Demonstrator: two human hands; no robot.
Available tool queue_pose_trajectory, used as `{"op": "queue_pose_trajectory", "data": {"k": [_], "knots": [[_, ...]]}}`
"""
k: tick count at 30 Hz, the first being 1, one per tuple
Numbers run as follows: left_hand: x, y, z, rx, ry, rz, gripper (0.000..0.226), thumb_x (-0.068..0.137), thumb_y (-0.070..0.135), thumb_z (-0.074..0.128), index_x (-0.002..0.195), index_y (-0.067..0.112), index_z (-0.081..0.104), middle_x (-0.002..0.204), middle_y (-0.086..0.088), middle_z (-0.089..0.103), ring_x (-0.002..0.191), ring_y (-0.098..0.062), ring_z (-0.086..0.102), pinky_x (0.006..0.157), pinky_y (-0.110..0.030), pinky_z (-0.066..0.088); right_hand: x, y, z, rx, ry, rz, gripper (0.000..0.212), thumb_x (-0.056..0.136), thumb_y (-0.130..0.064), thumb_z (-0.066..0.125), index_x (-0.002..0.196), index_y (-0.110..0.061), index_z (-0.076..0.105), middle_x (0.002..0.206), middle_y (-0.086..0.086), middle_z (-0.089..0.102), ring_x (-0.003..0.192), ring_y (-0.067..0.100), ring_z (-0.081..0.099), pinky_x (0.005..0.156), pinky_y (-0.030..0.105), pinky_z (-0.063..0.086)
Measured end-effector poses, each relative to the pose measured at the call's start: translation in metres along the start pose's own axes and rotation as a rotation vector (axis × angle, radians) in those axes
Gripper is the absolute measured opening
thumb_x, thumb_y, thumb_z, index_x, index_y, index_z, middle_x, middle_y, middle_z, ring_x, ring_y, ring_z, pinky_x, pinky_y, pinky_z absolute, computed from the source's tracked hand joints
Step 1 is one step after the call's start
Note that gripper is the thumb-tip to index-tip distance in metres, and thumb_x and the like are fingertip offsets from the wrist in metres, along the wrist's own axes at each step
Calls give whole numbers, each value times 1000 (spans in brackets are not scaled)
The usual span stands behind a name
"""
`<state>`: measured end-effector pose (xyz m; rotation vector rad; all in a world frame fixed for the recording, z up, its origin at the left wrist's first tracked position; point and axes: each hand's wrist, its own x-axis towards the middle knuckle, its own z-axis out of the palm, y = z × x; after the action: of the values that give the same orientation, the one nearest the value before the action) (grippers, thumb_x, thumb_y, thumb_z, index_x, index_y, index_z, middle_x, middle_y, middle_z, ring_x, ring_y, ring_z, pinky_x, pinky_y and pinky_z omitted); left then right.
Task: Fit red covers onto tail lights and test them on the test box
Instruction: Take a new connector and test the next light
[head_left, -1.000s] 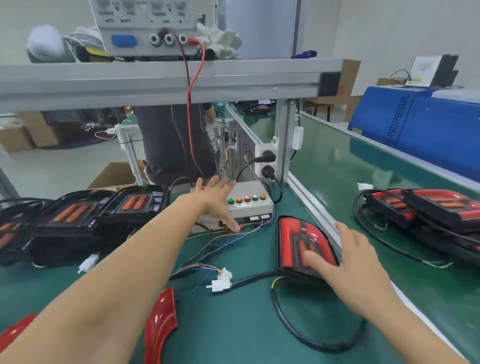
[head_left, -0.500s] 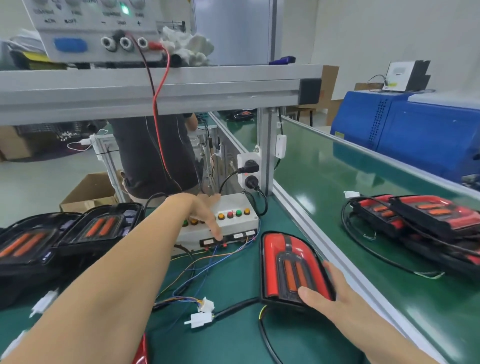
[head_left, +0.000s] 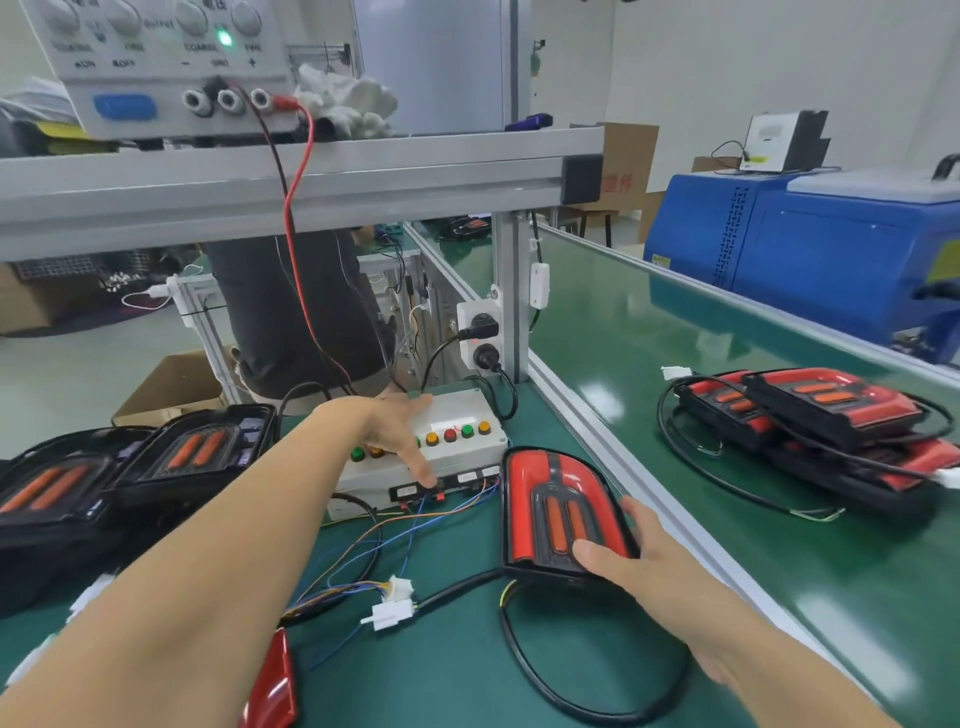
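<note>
My left hand (head_left: 397, 436) reaches forward over the white test box (head_left: 457, 415), which sits at the back of the green bench, ahead and a little left of centre. The fingers are straight, not curled round anything; the thumb points down at the box's front edge, touching or nearly touching a small black switch strip (head_left: 415, 490) there. I cannot tell whether it is pressing. A row of coloured buttons (head_left: 450, 435) runs along the top of the box, partly hidden under my palm.

My right hand (head_left: 628, 556) lies flat and relaxed on the near end of the tail light (head_left: 558, 504), steadying it. The light already wears its red cover and lies face up just to the right of the box, its long axis running away from me. Its black cable (head_left: 524, 670) loops back toward me and ends in a white plug (head_left: 392, 610), joined to the box's coloured wires.

So the box is under my left hand and the light under my right, side by side; the left hand is the nearer one to the switches. I judge the testing step is in hand.
</note>
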<state>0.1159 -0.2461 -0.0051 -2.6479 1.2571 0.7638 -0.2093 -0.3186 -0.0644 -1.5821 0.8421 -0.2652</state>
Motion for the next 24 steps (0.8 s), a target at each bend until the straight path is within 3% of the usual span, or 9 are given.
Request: {"op": "queue_pose_trajectory", "data": {"k": [2,5,6,8,11,13,18,20,24], "knots": [[-17,8,7,34,177,-4,122,60,62,77,151,34,1,160,0,-4,146,-27,-3,115,-55,2,0,-5,-1,34,14,27,102,79,-43,76,154,-31,8,158,-4,25,139,19,34,109,36,29],[-54,32,32,-66,609,80,73,71,62,65,130,23,47,134,-5,45,122,-25,46,97,-39,38,10,-10,-7,70,19,119,108,71,-30,85,152,-14,17,146,7,43,127,24,47,102,36,37],[-69,40,43,-178,567,100,61,70,69,59,110,23,57,115,-2,58,101,-19,58,80,-32,44,12,-13,-8,70,18,161,101,69,-25,87,147,-6,25,131,8,54,116,24,53,95,34,41],[-101,60,67,-444,206,95,67,65,83,46,92,23,59,86,0,68,65,-14,65,59,-25,47,18,-19,-9,27,6,196,69,66,-20,88,119,2,49,102,6,65,96,23,63,83,34,50],[-122,80,96,-682,-125,42,63,81,74,41,117,23,51,96,-4,65,58,-17,67,52,-27,54,22,-24,-10,-67,-36,186,55,65,-22,88,109,-3,61,98,12,72,84,23,68,77,34,56],[-126,89,104,-811,-112,13,55,90,62,43,126,20,46,102,-9,61,62,-22,69,53,-30,56,18,-31,-13,-250,-40,147,52,67,-39,84,106,-11,62,98,5,70,78,16,64,64,27,50],[-131,93,107,-880,-61,-19,32,96,32,49,118,9,49,100,-11,61,64,-28,69,58,-34,59,-4,-29,-22,-815,11,80,77,69,-86,44,101,-19,63,99,-3,62,89,14,60,74,29,46],[-132,94,108,-896,-43,-30,28,95,27,50,115,7,51,101,-13,62,66,-29,71,62,-37,60,-13,-22,-27,-770,-34,113,73,67,-83,44,93,-17,60,82,-3,57,72,13,57,69,29,47],[-134,95,112,-902,-12,-29,11,93,20,52,97,10,51,101,-14,63,65,-30,71,65,-39,60,-24,-16,-37,-601,-110,148,46,70,-51,58,97,-13,63,79,0,51,72,17,61,95,44,52]]}}
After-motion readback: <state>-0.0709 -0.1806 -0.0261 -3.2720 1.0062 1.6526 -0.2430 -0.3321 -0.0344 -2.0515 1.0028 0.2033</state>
